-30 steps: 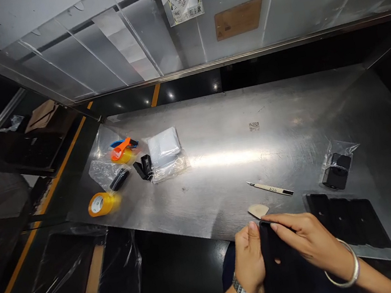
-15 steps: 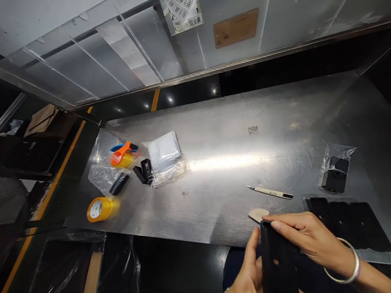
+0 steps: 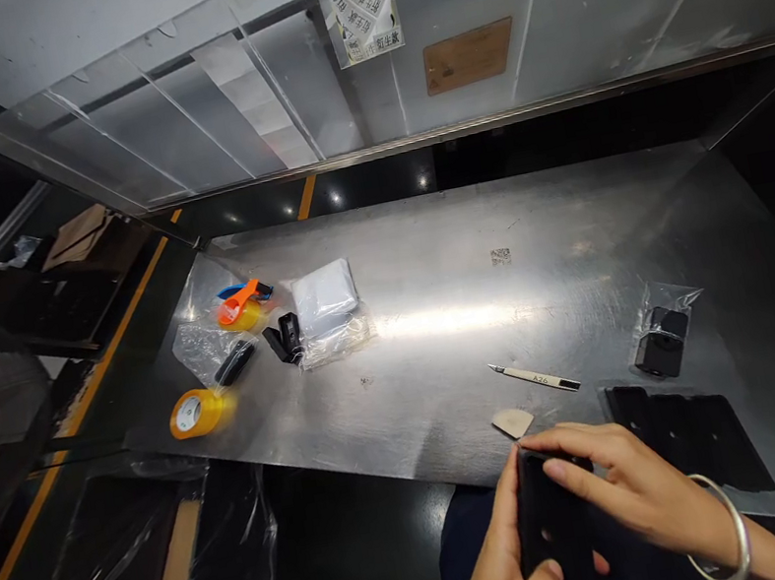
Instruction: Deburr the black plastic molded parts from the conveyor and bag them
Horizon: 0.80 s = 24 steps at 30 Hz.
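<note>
My left hand [image 3: 507, 564] is wrapped round the left edge of a long black rectangular piece [image 3: 557, 510], shallow and tray-like with a small hole, at the bottom of the view. Its thumb presses on the near part. Across the top right of the piece, my right hand [image 3: 624, 483] pinches the far edge between thumb and fingers. Just beyond the fingertips lies a pale, fan-shaped pad [image 3: 514, 423]. A slim craft knife [image 3: 534, 376] marked A26 rests farther up the table. Right of my right hand, several similar black pieces [image 3: 714, 437] lie side by side.
The steel table [image 3: 418, 254] bears a bagged black part [image 3: 662, 342] on the right. Leftward are a yellow tape roll [image 3: 195, 413], an orange tape cutter [image 3: 240, 302], small black parts [image 3: 283, 338] and a stack of clear bags [image 3: 325, 299]. A plastic-lined box [image 3: 175, 577] stands below left.
My right hand has shifted slightly right and lower, its fingers now bent farther over the black piece's far end. My left thumb has moved up onto the piece. The pale pad is more exposed.
</note>
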Tool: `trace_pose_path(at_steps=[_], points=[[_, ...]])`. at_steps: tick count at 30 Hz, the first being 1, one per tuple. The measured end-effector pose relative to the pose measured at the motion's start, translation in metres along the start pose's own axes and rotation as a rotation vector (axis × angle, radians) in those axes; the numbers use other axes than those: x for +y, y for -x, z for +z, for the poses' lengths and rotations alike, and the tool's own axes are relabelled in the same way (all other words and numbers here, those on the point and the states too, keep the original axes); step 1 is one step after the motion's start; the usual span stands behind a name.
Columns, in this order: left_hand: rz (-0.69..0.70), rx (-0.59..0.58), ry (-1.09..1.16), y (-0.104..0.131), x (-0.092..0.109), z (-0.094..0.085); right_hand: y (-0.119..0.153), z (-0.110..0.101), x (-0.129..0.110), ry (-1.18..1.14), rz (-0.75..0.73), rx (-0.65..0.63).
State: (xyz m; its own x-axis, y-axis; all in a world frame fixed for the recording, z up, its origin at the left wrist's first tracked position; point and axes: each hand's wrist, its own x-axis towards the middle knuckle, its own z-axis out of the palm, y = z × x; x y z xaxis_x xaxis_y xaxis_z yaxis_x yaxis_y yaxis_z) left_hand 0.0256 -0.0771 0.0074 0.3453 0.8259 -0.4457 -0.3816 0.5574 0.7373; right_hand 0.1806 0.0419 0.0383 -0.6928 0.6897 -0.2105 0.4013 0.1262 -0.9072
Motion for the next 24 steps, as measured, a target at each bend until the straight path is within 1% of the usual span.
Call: trace_pose_path(at_steps=[3,6,9,12,15,17,19,21,23,24], points=[[-0.006,0.010,-0.162,0.003,0.004,-0.001,0.001,0.005,-0.002,0.164,0.003,0.021],[0.031,0.014,-0.312,0.006,-0.003,-0.009,0.002,0.010,-0.002,0.197,0.034,0.034],[0.196,0.039,-0.518,0.005,-0.017,-0.018,0.003,0.011,-0.002,0.066,0.026,0.056],[0.419,0.042,-0.651,-0.003,-0.025,-0.020,0.005,0.015,-0.004,-0.102,0.008,0.110],[0.631,0.017,-0.639,-0.014,-0.023,-0.017,0.007,0.021,-0.007,-0.280,-0.004,0.147],[0.712,0.019,-0.589,-0.021,-0.021,-0.014,0.008,0.025,-0.008,-0.429,0.031,0.117],[0.764,0.050,-0.564,-0.026,-0.019,-0.013,0.011,0.025,-0.009,-0.531,0.067,0.096],[0.800,0.093,-0.573,-0.027,-0.020,-0.014,0.015,0.021,-0.010,-0.507,0.061,0.120],[0.828,0.137,-0.609,-0.028,-0.020,-0.015,0.020,0.016,-0.009,-0.407,0.044,0.134],[0.834,0.157,-0.633,-0.028,-0.020,-0.016,0.023,0.013,-0.008,-0.367,0.059,0.122]])
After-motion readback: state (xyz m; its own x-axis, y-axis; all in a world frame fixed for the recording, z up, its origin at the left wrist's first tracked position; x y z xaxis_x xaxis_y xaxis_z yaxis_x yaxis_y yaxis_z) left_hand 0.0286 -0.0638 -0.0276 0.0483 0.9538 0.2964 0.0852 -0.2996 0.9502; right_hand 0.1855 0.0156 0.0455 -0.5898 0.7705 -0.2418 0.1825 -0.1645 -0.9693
